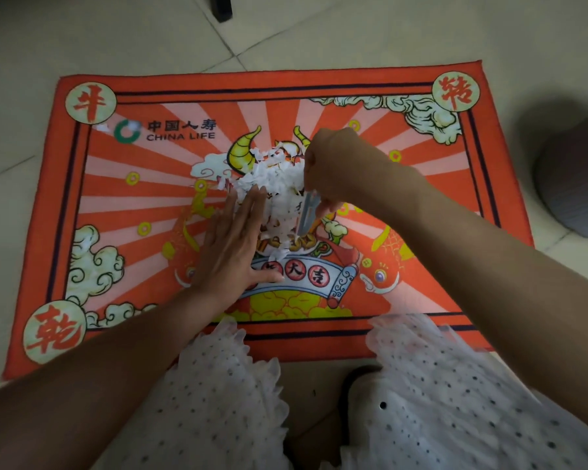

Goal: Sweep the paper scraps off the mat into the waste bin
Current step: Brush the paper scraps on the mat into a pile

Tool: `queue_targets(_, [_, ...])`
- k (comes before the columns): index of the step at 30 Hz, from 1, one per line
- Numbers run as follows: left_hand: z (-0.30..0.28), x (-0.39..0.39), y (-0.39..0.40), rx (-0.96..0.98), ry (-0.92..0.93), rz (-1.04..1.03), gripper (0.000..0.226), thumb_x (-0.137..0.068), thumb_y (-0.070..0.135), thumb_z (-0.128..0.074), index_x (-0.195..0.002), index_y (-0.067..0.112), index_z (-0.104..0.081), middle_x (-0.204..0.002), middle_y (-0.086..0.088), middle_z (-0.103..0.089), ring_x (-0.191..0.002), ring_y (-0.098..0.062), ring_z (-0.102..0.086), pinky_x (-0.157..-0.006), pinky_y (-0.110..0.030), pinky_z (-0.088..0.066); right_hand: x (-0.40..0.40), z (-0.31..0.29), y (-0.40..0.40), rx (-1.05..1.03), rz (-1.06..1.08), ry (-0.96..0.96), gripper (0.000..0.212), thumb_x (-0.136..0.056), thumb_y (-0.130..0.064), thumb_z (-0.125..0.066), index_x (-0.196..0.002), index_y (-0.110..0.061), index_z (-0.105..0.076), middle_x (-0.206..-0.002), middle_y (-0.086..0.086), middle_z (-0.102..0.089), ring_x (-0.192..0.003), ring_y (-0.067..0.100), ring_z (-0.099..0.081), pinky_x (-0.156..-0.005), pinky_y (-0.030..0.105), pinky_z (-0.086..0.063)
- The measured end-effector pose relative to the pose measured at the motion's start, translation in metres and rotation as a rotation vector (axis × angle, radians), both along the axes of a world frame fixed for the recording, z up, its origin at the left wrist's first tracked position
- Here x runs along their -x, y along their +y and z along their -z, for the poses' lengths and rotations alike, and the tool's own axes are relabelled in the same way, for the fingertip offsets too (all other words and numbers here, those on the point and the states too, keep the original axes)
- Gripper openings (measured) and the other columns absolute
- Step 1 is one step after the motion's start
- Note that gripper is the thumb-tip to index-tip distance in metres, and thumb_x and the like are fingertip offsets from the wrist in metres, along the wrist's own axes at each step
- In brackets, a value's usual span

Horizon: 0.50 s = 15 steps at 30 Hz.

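While your left hand [233, 247] is lying flat, fingers straight and pressed to the nine o'clock flank of the paper scraps [275, 184], your right hand [342, 167] is curling round a thin grey tool [307, 215], its tip reaching into the heap from three o'clock. You're gathering here, herding white scraps into one mound at the centre of the mat [272, 93]. A few strays are sitting up near the logo at ten o'clock. That grey rounded shape at three o'clock, off the mat, is probably the waste bin [577, 178]. Next, I'd judge, you're needing a tight two-sided squeeze to lift the pile across without spilling.
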State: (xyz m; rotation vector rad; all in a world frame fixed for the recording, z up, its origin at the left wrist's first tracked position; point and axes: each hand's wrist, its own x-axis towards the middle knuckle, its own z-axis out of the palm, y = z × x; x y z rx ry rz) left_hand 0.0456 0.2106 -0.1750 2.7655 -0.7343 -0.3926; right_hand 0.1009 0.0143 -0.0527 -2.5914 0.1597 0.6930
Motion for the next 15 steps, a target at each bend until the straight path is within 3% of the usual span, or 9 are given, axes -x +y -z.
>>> queue_targets(3, [0.000,0.001,0.003,0.005,-0.003,-0.017,0.130,-0.058,0.078,-0.054,-0.157,0.015,0.003,-0.165,-0.003,0.007,-0.151,-0.028,0.010,-0.120,-0.054,-0.011,0.001,-0.010,-0.008,-0.004,0.006,-0.029,0.019,-0.091,-0.002,-0.053,-0.109,-0.006,-0.056,-0.088,0.014,-0.061,-0.076,0.029,-0.068,-0.072,0.042,-0.059])
queue_targets(5, [0.001,0.002,0.004,-0.006,-0.013,-0.040,0.133,-0.059,0.074,-0.063,-0.157,0.014,0.004,-0.164,-0.002,0.009,-0.151,-0.027,0.011,-0.120,-0.049,-0.006,0.001,-0.018,-0.013,0.003,-0.027,-0.091,0.024,-0.090,-0.001,-0.049,-0.113,-0.005,-0.054,-0.098,0.017,-0.062,-0.081,0.032,-0.068,-0.074,0.046,-0.058])
queue_targets(8, [0.004,0.004,0.006,0.002,-0.022,-0.097,0.136,-0.060,0.070,-0.071,-0.156,0.014,0.005,-0.164,-0.002,0.010,-0.151,-0.026,0.012,-0.120,-0.046,-0.002,0.000,-0.026,-0.019,0.025,-0.158,-0.104,0.032,-0.087,0.001,-0.057,-0.116,-0.013,-0.056,-0.101,0.012,-0.066,-0.079,0.029,-0.069,-0.070,0.041,-0.058])
queue_targets(11, [0.008,0.004,0.011,-0.027,-0.023,-0.169,0.137,-0.058,0.074,-0.069,-0.156,0.015,0.007,-0.164,-0.003,0.010,-0.150,-0.027,0.012,-0.119,-0.046,0.000,-0.003,-0.028,-0.022,-0.035,-0.304,-0.003,0.038,-0.088,-0.001,-0.061,-0.118,-0.024,-0.053,-0.087,-0.001,-0.067,-0.058,0.014,-0.069,-0.056,0.029,-0.056])
queue_targets(15, [0.008,0.005,0.025,-0.012,-0.046,-0.208,0.135,-0.055,0.083,-0.051,-0.157,0.011,0.001,-0.163,-0.004,0.006,-0.150,-0.029,0.005,-0.119,-0.050,-0.007,-0.008,-0.031,-0.014,-0.094,-0.485,0.109,0.044,-0.092,-0.010,-0.060,-0.126,-0.034,-0.046,-0.088,0.000,-0.067,-0.057,0.014,-0.069,-0.057,0.026,-0.054])
